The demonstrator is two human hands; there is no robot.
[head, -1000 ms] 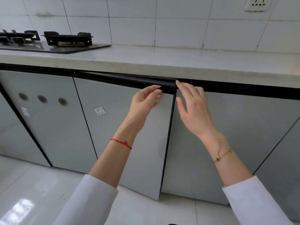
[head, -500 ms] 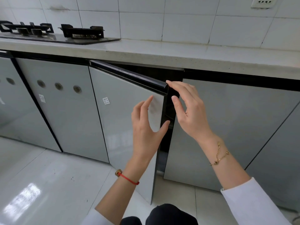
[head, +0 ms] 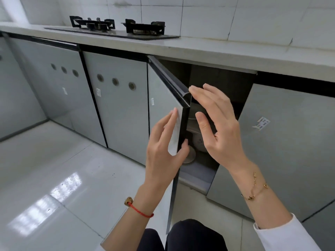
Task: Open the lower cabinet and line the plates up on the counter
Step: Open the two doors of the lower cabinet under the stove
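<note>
My cabinet door (head: pixel 163 98) is looking glossy grey with a black metal-looking edge, floor tiles (head: pixel 54 178) are shining, counter (head: pixel 217 49) is looking matt stone.

1. The long pale stone bench (head: pixel 217 49) runs across the top, with the white tiled wall (head: pixel 235 15) behind it.
2. The black two-burner gas stove (head: pixel 117 28) sits on the bench, at its left part.
3. Below the bench stands a row of grey flat cabinet doors; the open grey door (head: pixel 163 105) is in the middle.
4. The left hand (head: pixel 163 151) is at the free edge of this door; the right hand (head: pixel 217 124) is just right of it, before the opening.
5. The pale round plates (head: pixel 192 142) lie inside the cabinet, behind the hands.
6. The closed grey door with a paper label (head: pixel 281 142) is right of the opening.
</note>
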